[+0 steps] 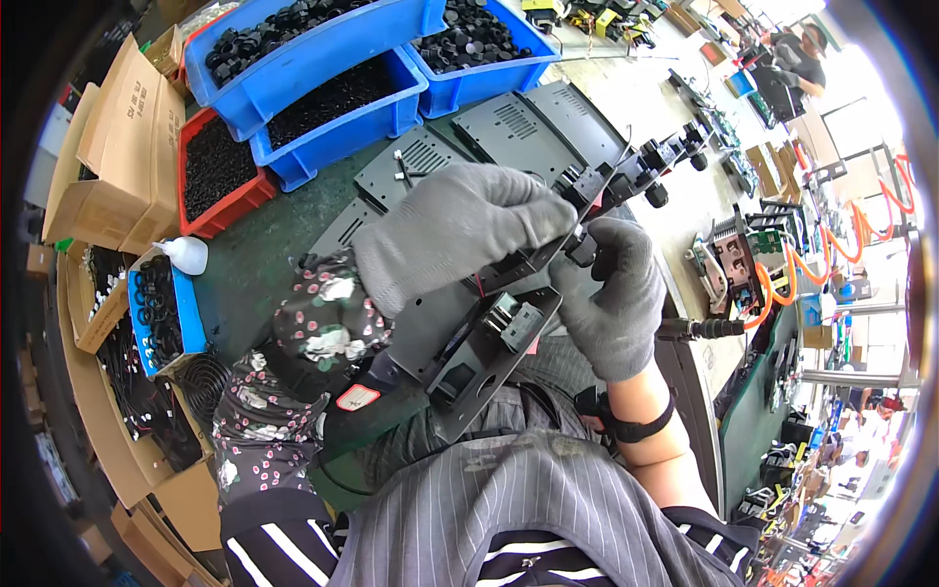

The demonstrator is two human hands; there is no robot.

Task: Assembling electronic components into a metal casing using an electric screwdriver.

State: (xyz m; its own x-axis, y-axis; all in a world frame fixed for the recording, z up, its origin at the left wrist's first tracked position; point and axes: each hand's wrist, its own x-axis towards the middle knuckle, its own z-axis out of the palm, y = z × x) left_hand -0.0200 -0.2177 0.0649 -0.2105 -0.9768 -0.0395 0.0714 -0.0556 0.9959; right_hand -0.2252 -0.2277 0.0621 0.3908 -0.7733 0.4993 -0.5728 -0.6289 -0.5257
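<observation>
A black metal chassis with bent-up sides rests in front of me, close to my lap. On its near side sits a silver connector block. My left hand, in a grey glove, reaches across from the left, its fingers closed on the far edge of the chassis. Beside those fingertips, my gloved right hand pinches a small black knob-like part between thumb and forefinger. Several black round-ended parts stick out along a dark strip just beyond both hands. The left fingertips partly hide the contact point.
Blue bins of small black parts stand at the back left, beside a red bin. Flat black slotted panels lie beyond my hands. Cardboard boxes and a white bottle are left. An orange coiled hose hangs right.
</observation>
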